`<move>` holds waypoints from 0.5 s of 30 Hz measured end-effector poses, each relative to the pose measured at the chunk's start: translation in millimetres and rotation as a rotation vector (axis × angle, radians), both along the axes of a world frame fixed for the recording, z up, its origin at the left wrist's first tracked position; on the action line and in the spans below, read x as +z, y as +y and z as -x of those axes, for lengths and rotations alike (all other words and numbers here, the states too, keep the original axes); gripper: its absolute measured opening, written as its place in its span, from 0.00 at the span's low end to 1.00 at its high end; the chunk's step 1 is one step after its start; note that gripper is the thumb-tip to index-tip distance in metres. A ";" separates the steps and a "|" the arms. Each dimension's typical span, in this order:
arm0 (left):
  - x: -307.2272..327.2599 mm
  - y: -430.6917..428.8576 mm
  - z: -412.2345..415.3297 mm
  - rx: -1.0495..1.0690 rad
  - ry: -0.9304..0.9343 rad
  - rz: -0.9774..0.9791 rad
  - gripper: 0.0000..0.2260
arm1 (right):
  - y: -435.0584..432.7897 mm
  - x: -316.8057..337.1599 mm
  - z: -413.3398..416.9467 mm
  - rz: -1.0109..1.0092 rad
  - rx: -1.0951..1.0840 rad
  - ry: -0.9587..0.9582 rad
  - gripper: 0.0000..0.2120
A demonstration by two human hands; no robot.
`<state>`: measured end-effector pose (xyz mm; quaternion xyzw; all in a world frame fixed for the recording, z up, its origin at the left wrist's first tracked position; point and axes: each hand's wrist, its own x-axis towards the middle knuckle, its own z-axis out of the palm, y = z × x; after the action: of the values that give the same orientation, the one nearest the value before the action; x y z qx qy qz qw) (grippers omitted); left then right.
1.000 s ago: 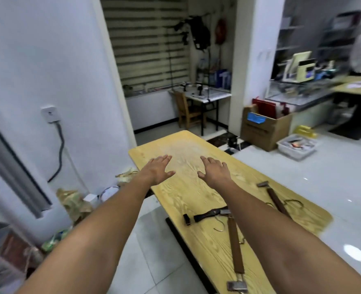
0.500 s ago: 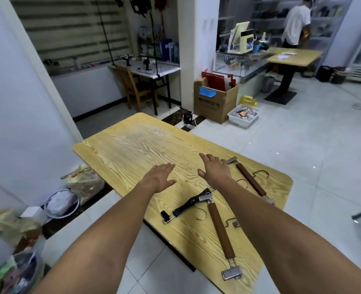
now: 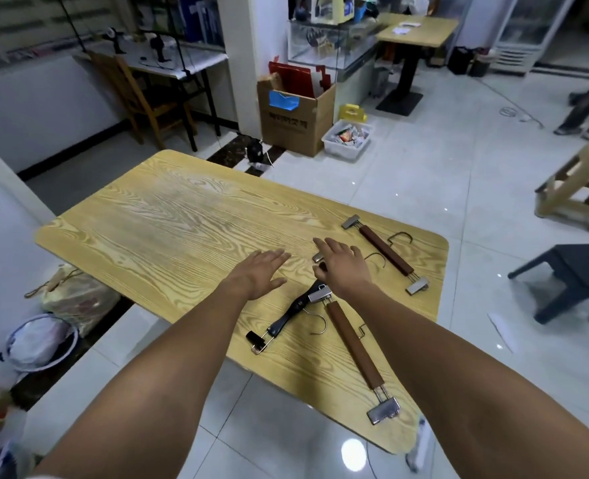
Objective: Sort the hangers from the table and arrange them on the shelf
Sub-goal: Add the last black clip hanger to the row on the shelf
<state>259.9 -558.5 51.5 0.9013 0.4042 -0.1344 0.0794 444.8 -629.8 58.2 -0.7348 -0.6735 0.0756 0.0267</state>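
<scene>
Fingers (image 3: 334, 248) of right hand (image 3: 343, 267) spread, empty, over hangers on bench (image 3: 168, 229). Left hand (image 3: 260, 273) likewise, beside. Nearest: black hanger (image 3: 288, 314), brown hanger (image 3: 353, 347), long axis toward wrist; another (image 3: 384, 252) rightward. Right hand nearer.

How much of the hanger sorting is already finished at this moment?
Nothing looks done: the far brown hanger, near brown hanger and black hanger lie on the table. The left hand and right hand hover open, holding nothing. No shelf is recognisable.
</scene>
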 end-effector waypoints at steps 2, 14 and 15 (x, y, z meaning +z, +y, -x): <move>-5.9 4.8 -4.8 -0.024 -0.005 0.010 0.28 | -0.8 -7.5 -0.3 0.013 -0.018 0.022 0.30; -72.6 22.2 -39.1 -0.286 0.114 0.042 0.27 | -5.2 -60.0 -12.3 0.080 -0.079 0.025 0.29; -77.2 25.8 -43.0 -0.291 0.114 0.045 0.26 | -2.3 -64.6 -15.4 0.086 -0.086 0.028 0.29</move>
<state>302.9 -532.7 -25.7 0.9392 0.2700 -0.2046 0.0564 460.1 -632.1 -6.5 -0.7625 -0.6369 0.1136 0.0075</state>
